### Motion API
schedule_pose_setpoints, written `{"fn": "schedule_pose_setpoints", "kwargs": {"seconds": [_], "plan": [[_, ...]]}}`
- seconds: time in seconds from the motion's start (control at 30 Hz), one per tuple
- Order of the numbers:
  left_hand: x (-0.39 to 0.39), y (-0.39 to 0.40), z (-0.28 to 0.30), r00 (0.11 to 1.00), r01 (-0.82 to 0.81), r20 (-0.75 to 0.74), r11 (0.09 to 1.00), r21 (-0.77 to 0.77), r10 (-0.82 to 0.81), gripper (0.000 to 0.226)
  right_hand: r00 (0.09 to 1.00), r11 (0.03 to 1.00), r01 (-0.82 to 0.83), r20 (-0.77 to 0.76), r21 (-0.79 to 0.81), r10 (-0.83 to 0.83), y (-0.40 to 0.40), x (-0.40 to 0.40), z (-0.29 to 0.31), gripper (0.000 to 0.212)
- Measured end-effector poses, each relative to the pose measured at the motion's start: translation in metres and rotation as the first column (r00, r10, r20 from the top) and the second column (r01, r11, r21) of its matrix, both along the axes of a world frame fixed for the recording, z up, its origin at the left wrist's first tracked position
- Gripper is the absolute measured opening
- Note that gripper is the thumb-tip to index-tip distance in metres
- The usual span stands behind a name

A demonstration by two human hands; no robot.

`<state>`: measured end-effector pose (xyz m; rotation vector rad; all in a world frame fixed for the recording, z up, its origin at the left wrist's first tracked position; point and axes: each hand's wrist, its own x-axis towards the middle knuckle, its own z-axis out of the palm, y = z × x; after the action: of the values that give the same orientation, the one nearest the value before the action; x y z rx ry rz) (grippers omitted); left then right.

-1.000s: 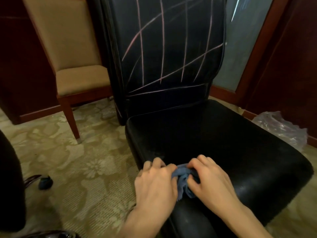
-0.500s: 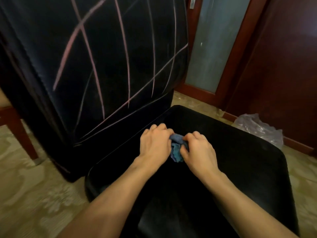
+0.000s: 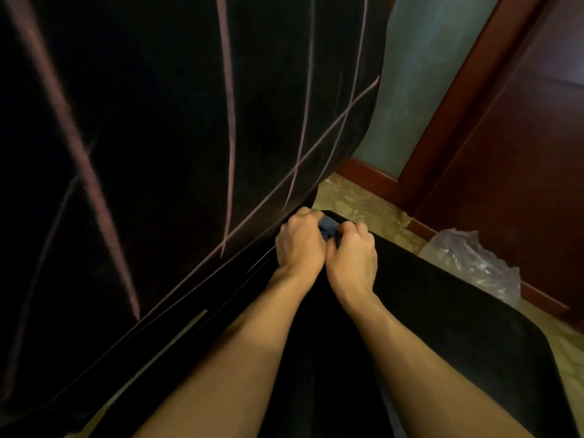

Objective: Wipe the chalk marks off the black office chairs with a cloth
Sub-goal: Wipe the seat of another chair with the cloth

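While both hands, the left hand (image 3: 298, 245) and right hand (image 3: 352, 256), bunch the blue cloth (image 3: 328, 226) between curled fingers, it sits at the seat's (image 3: 442, 311) back edge. Chalk marks (image 3: 230, 121) cross the backrest (image 3: 158, 121) just above-left; wiping there likely comes next, needing firm upward strokes.

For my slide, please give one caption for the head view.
Both hands, left hand and right hand, grip a blue cloth beside the chalk-marked backrest of the black chair.

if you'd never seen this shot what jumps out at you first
The pinkish chalk lines crossing the black chair backrest, which fills the left of the view. Next, the left hand and right hand bunching a blue cloth at the backrest's lower corner, over the seat.
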<state>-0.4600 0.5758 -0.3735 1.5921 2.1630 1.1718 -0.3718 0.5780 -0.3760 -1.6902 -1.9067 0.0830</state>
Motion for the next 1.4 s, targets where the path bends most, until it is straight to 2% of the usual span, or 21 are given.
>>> {"fn": "schedule_pose_setpoints", "kwargs": {"seconds": [0.13,0.23,0.3,0.43,0.63,0.8,1.0,1.4], "plan": [[0.010,0.027,0.002,0.999,0.017,-0.031,1.000,-0.004,-0.017,0.029,1.000,1.000,-0.013,-0.004,0.008,0.013,0.035,0.013,0.008,0.020],[0.015,0.049,0.004,0.997,-0.002,-0.074,0.999,-0.043,-0.002,0.027,0.996,0.998,-0.062,0.064,-0.005,0.062,0.069,0.024,0.011,0.021],[0.020,0.054,0.006,0.986,0.000,-0.163,0.996,-0.084,-0.014,0.026,0.989,0.994,-0.105,0.101,-0.019,0.106,0.090,0.025,0.011,0.020],[0.020,0.062,0.009,0.944,-0.043,-0.331,0.989,-0.142,-0.007,0.027,0.963,0.964,-0.258,0.061,-0.070,0.262,0.121,0.018,0.005,0.015],[0.017,0.059,0.017,0.896,-0.097,-0.445,0.978,-0.187,0.004,0.026,0.919,0.914,-0.369,0.083,-0.170,0.386,0.137,0.018,0.004,0.022],[0.008,0.032,0.013,0.850,-0.099,-0.526,0.976,-0.193,-0.018,0.025,0.867,0.878,-0.450,0.155,-0.164,0.473,0.121,0.008,0.004,0.021],[-0.004,-0.006,0.007,0.858,-0.183,-0.512,0.961,-0.207,0.053,0.026,0.787,0.828,-0.496,0.268,-0.260,0.556,0.092,-0.012,0.013,0.019],[-0.031,-0.120,0.011,0.898,-0.271,-0.415,0.926,-0.264,0.144,0.022,0.763,0.764,-0.589,0.131,-0.261,0.633,-0.016,-0.043,0.007,0.016]]}}
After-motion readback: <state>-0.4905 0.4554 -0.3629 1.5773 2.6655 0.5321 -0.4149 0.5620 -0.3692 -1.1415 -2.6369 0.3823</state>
